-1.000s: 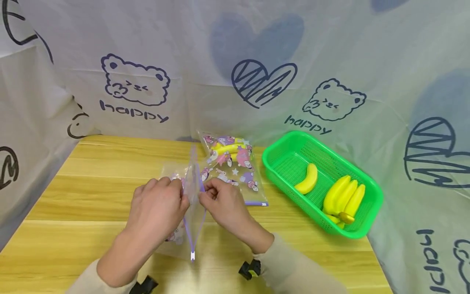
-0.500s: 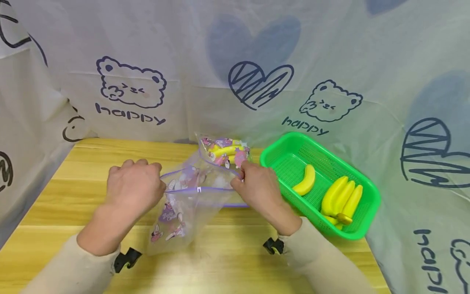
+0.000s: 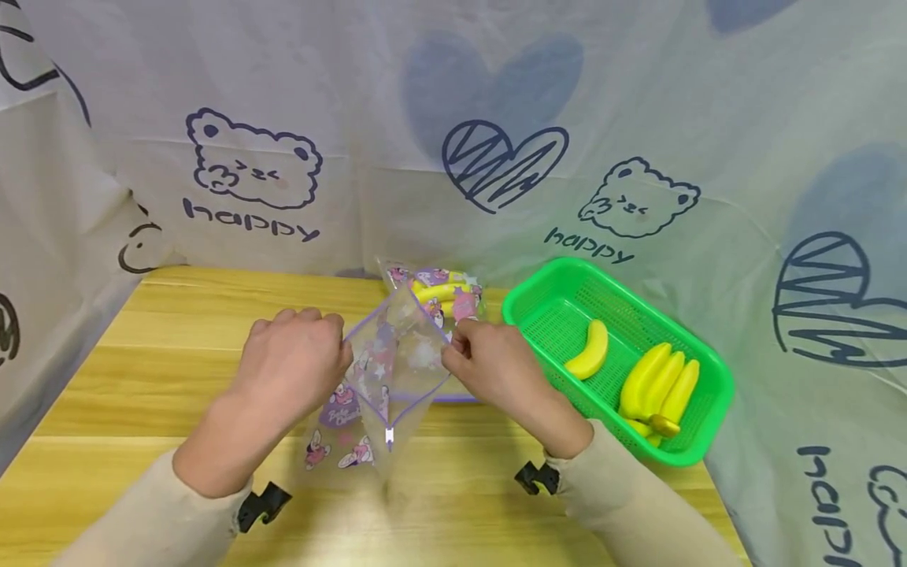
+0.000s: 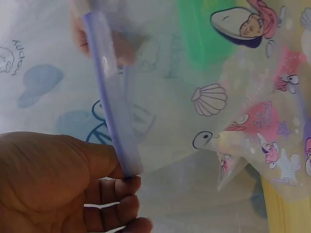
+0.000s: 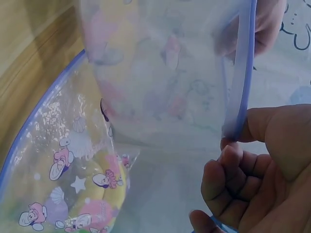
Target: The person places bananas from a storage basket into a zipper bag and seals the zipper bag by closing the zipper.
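The left hand (image 3: 294, 358) pinches one side of a clear zip bag (image 3: 347, 402) at its purple edge between thumb and forefinger, the other fingers curled below, as the left wrist view shows. The right hand (image 3: 496, 354) pinches the opposite side in the same manner, thumb and finger meeting on the zip strip. Between the two hands the mouth of the bag is spread into a diamond, its white slider (image 3: 389, 435) at the near corner and its printed body hanging over the table (image 3: 177, 339). Just behind it, partly covered by the bag and the right hand, lies a second printed bag (image 3: 439, 295) with yellow bananas inside; through the patterned film I cannot fairly count them. To the right of that stands a green basket (image 3: 716, 378), set at a slant, holding a single banana (image 3: 590, 350) toward its middle and a bunch of bananas (image 3: 659, 386) at its near end, with more yellow showing beneath the bunch. Pale sleeves (image 3: 616, 472) cover both forearms, and a black clip sits at each wrist. Behind everything hangs a pale cloth (image 3: 354, 79) printed with hearts, bear faces and the word "happy".
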The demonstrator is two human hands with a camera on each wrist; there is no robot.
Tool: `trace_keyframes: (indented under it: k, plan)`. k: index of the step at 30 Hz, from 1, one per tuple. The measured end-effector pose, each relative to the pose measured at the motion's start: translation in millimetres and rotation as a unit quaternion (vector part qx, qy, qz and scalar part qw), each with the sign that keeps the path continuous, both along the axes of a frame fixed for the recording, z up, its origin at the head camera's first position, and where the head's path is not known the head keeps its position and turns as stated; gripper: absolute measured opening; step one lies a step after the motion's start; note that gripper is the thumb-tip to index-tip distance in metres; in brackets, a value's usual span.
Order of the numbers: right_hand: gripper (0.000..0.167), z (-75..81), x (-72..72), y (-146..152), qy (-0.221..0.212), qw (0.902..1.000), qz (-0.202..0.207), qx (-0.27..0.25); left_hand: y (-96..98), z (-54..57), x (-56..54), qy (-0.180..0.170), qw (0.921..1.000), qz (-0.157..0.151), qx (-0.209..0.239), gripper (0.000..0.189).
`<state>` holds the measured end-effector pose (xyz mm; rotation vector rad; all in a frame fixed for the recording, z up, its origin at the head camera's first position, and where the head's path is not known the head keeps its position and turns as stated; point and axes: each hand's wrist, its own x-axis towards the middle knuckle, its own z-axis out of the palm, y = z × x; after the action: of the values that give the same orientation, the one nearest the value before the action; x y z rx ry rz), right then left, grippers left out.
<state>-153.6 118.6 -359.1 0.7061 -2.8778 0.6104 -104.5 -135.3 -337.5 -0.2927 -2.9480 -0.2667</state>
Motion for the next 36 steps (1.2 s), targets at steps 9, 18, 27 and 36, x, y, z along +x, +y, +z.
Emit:
trace_keyframes:
  k: [9, 18, 27, 36]
  plan:
    - [0.024, 9.8, 0.3, 17, -0.025, 0.9996, -0.01, 0.0, 2.4, -6.4, -4.4, 0.068, 0.9976, -0.012, -0.003, 0.022]
    - [0.026, 5.1, -3.1, 30, 0.008, 0.9996, -0.005, 0.025, 3.1, -11.5, -9.3, 0.074, 0.9964, -0.04, -0.013, 0.018]
    - [0.025, 2.8, -5.3, 41, -0.046, 0.9973, -0.04, 0.042, -5.7, -7.4, -6.6, 0.032, 0.9991, -0.01, -0.026, 0.015]
    - [0.023, -4.7, -3.5, 32, 0.037, 0.9981, -0.004, 0.049, 6.2, -9.1, -5.3, 0.059, 0.9959, -0.065, 0.019, 0.032]
